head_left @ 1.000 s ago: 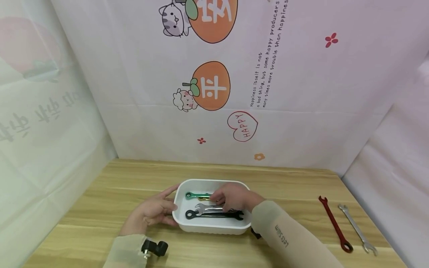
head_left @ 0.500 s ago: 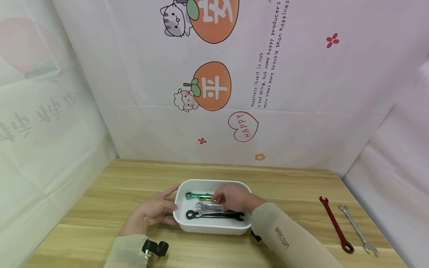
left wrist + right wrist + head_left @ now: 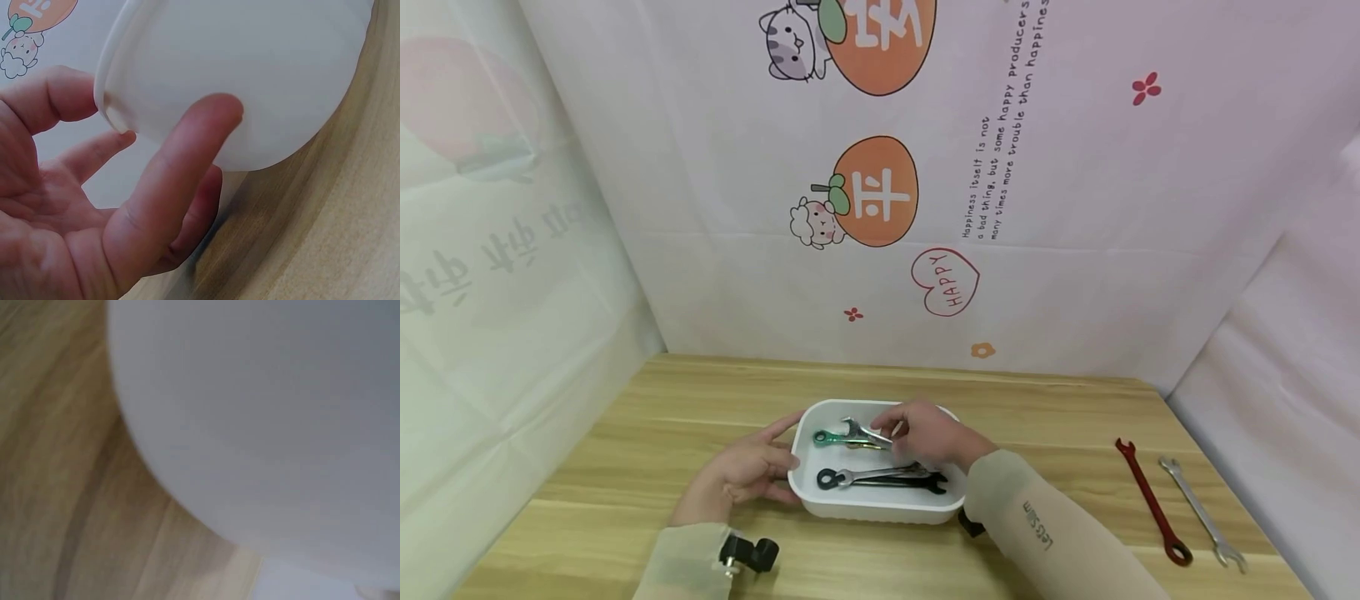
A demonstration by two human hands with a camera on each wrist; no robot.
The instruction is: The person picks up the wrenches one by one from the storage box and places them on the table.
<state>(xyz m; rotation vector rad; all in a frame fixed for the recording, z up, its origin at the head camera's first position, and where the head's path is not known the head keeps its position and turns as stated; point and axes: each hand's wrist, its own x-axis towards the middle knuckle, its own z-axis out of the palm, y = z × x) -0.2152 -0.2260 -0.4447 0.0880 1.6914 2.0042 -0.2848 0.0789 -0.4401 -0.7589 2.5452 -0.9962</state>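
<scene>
A white plastic box point(image 3: 880, 513) holds several wrenches. My right hand point(image 3: 928, 433) reaches into it and pinches a silver open-end wrench point(image 3: 854, 428), whose head lies over the green ratchet wrench point(image 3: 831, 438). Beside these, a gold wrench point(image 3: 867, 447) is partly covered. Another silver wrench point(image 3: 861, 476) and a black ratchet wrench point(image 3: 829, 479) lie along the box's near side. My left hand point(image 3: 748, 469) holds the box's left end, fingers spread around its wall and rim. The right wrist view shows only blurred box wall point(image 3: 262, 437), without the hand's work.
To the right on the wooden table point(image 3: 1060, 500) lie a red wrench point(image 3: 1150, 500) and a silver wrench point(image 3: 1202, 512). A printed white cloth point(image 3: 1060, 308) hangs behind the table, with more cloth at both sides.
My right hand has lifted the silver wrench from the near group and moved it toward the box's far side, over the green wrench. My left hand stays on the box.
</scene>
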